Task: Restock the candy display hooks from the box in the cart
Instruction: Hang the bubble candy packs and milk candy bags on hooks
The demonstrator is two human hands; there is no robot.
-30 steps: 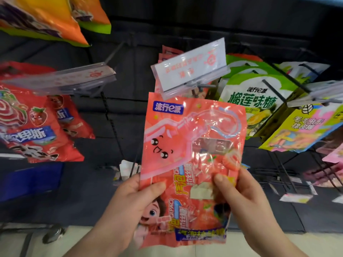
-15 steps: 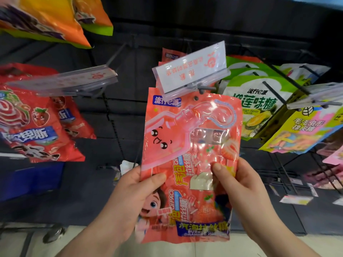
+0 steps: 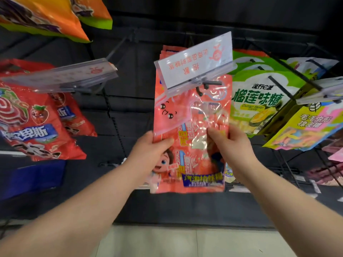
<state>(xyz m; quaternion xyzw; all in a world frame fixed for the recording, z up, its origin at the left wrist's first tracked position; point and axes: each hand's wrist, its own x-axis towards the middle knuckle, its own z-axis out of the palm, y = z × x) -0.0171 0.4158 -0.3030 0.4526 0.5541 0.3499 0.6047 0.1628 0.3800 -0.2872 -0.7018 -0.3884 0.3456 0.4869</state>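
A pink candy bag (image 3: pixel 193 115) with a cartoon face and a clear window hangs in front of me. My left hand (image 3: pixel 150 154) grips its left edge and my right hand (image 3: pixel 228 143) pinches its middle right. The bag's top sits at the dark hook prongs (image 3: pixel 209 85), which poke through it just under the clear price tag holder (image 3: pixel 196 60). More pink bags (image 3: pixel 168 51) hang behind on the same hook. The box and the cart are out of view.
Red strawberry candy bags (image 3: pixel 37 119) hang at the left under another tag holder (image 3: pixel 61 75). Green durian candy bags (image 3: pixel 259 97) and yellow gummy bags (image 3: pixel 306 127) hang at the right. Orange bags (image 3: pixel 46 13) hang at the top left. A dark back panel and pale floor lie below.
Both hands have lifted the pink bag up and forward. Its top has gone from below the tag holder onto the hook prongs.
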